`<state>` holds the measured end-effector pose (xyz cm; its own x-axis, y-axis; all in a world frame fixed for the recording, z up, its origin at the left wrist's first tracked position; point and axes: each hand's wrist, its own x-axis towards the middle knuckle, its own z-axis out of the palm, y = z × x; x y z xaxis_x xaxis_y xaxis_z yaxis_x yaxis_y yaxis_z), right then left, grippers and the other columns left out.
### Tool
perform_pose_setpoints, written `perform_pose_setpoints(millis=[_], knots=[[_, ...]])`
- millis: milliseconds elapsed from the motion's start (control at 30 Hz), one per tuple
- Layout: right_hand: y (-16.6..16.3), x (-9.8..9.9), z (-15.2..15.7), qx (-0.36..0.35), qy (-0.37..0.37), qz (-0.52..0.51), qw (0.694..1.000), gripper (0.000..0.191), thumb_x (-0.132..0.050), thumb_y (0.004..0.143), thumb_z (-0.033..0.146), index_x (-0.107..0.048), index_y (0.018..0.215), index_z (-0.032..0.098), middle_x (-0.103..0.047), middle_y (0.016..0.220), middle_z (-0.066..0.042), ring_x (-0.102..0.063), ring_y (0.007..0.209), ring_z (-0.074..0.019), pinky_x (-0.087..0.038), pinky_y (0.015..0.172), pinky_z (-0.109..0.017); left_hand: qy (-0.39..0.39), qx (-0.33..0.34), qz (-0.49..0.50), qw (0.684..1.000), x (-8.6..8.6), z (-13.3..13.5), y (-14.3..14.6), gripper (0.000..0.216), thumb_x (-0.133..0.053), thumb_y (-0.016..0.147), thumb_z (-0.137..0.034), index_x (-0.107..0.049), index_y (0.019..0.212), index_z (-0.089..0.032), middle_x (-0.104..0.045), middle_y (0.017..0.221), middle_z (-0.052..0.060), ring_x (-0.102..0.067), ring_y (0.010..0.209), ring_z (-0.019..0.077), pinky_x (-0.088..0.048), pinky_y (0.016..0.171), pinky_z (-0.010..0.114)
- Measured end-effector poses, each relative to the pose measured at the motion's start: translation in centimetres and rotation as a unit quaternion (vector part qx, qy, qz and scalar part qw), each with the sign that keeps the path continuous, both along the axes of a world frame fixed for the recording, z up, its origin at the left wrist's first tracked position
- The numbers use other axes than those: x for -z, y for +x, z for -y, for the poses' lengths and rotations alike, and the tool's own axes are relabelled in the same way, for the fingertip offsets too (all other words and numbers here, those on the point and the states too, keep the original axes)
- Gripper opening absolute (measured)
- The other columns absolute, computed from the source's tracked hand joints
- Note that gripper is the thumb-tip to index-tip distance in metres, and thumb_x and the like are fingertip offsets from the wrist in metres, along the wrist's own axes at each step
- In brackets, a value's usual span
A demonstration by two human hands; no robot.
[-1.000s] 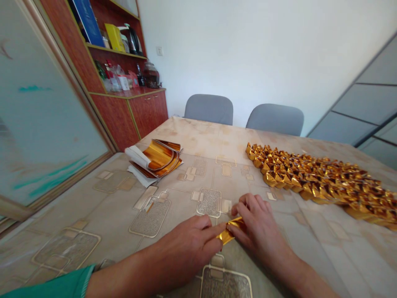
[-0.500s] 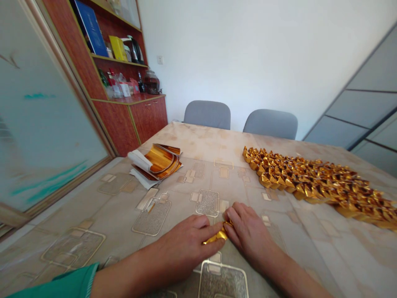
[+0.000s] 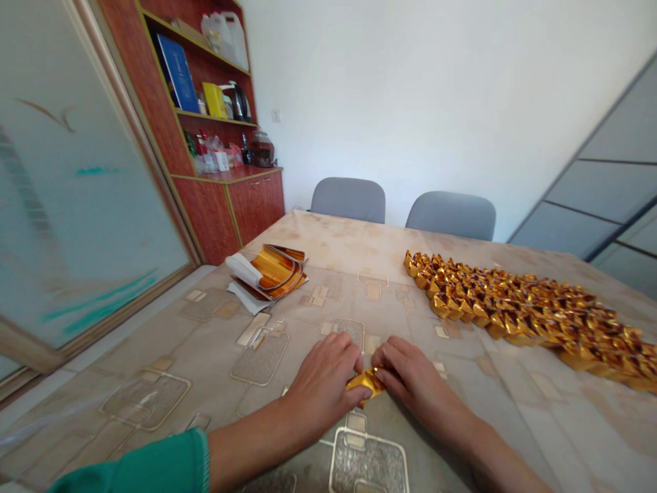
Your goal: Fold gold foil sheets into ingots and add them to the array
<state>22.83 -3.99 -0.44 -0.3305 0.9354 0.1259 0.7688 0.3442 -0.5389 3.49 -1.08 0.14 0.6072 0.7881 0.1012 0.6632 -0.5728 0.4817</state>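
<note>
Between my two hands is a small piece of folded gold foil paper (image 3: 368, 383), just above or on the tablecloth. My left hand (image 3: 328, 373) pinches its left end, thumb in front and fingers curled behind. At the right end, my right hand (image 3: 408, 370) grips it with curled fingers and thumb. Parts of the paper are hidden under the fingers. A stack of loose gold foil paper sheets (image 3: 280, 268), curled and with white backing, lies beyond my left hand. To the right, many folded gold paper pieces (image 3: 513, 301) stand packed in rows.
A patterned cloth covers the table (image 3: 205, 370). Two grey chairs (image 3: 349, 198) stand at its far side, by a white wall. A red-brown cabinet (image 3: 251, 205) with bottles and boxes on its shelves is at the back left, near a frosted glass door (image 3: 92, 205).
My left hand has shifted from lying with fingers stretched along the foil to a pinch with curled fingers. The right hand stays nearly in place. The view has tilted slightly up and left.
</note>
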Motion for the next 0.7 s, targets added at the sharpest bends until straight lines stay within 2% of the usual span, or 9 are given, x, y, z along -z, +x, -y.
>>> perform_pose_setpoints(millis=[133,233,367,467,567,700], knots=[[0.2,0.2,-0.2,-0.002,0.012,-0.033,0.999,0.015,-0.057,0.090,0.007,-0.056,0.081,0.020,-0.058,0.088,-0.001,-0.055,0.086,-0.0195,-0.039,0.076,-0.032,-0.018,0.005,0.028,0.999,0.0,0.0,-0.1,0.013,-0.070,0.080,-0.025,-0.059,0.083,-0.019,-0.059,0.091,0.001,-0.052,0.091,0.0204,-0.039,0.076,0.030],[0.4,0.1,-0.2,-0.008,0.030,-0.039,0.999,0.017,-0.058,0.089,0.006,-0.055,0.079,0.020,-0.059,0.087,0.000,-0.054,0.087,-0.0190,-0.038,0.078,-0.033,-0.044,0.013,0.072,0.996,0.1,0.0,0.0,0.011,-0.068,0.077,-0.015,-0.058,0.082,-0.018,-0.058,0.084,-0.001,-0.054,0.083,0.0177,-0.038,0.071,0.027],[0.6,-0.3,-0.1,-0.030,0.052,-0.034,0.998,0.016,-0.057,0.092,0.011,-0.054,0.079,0.021,-0.061,0.083,0.001,-0.055,0.084,-0.0185,-0.039,0.078,-0.033,-0.129,0.021,0.165,0.978,0.4,0.0,0.2,0.015,-0.064,0.073,-0.006,-0.057,0.079,-0.018,-0.056,0.071,-0.004,-0.052,0.067,0.0135,-0.036,0.062,0.023],[0.5,-0.7,0.1,-0.038,0.060,-0.034,0.997,0.012,-0.059,0.094,0.016,-0.058,0.084,0.022,-0.064,0.081,0.001,-0.056,0.083,-0.0182,-0.038,0.079,-0.033,-0.177,0.018,0.238,0.955,0.7,-0.2,0.4,0.016,-0.060,0.073,-0.004,-0.057,0.080,-0.018,-0.056,0.069,-0.005,-0.052,0.065,0.0122,-0.037,0.061,0.022],[0.3,-1.3,0.3,-0.056,0.078,-0.029,0.995,0.013,-0.058,0.095,0.018,-0.061,0.084,0.022,-0.065,0.079,0.002,-0.056,0.083,-0.0181,-0.036,0.081,-0.034,-0.183,0.014,0.284,0.941,0.7,-0.3,0.5,0.017,-0.057,0.071,-0.002,-0.056,0.079,-0.017,-0.054,0.069,-0.005,-0.051,0.065,0.0116,-0.037,0.061,0.021],[-0.2,-1.9,0.5,-0.067,0.129,-0.019,0.989,0.017,-0.057,0.095,0.018,-0.061,0.079,0.021,-0.064,0.076,0.001,-0.054,0.078,-0.0177,-0.035,0.079,-0.035,-0.227,0.011,0.307,0.924,0.2,-0.3,0.4,0.008,-0.064,0.074,-0.013,-0.061,0.079,-0.016,-0.055,0.067,-0.005,-0.050,0.063,0.0116,-0.038,0.060,0.022]])
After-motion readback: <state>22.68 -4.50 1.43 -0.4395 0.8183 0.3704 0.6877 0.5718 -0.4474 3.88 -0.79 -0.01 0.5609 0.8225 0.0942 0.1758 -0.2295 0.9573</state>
